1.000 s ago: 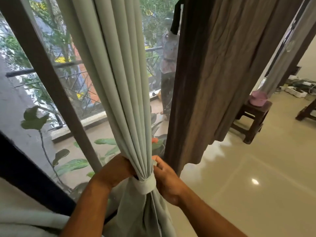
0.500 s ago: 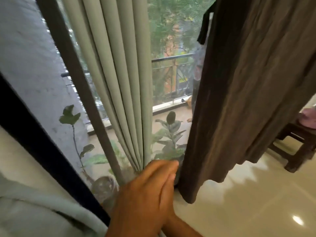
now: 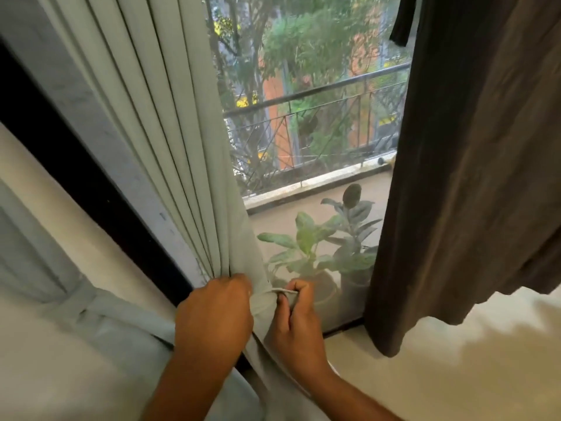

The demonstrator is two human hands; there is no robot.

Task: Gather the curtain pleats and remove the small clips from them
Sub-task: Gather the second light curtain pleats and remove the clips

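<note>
Below the upright pleats (image 3: 170,153), left hand (image 3: 214,311) grips them; right hand (image 3: 296,317) pinches a sideways-pointing clip (image 3: 283,291).

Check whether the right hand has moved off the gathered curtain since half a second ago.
Yes. The right hand now sits on the potted-plant side of the curtain, pinching a strip; before, it covered the bundle.

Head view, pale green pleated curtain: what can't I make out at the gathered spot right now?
- Left hand: its fingertips are hidden behind the pale green pleated curtain, so its grip depth is unclear.
- Thin pale strip pinched by the right hand: too small and blurred to tell clip from tie end.
- Further clips: none discernible; folds hide them.
- Curtain top and hem: cut off by the frame edges.
</note>
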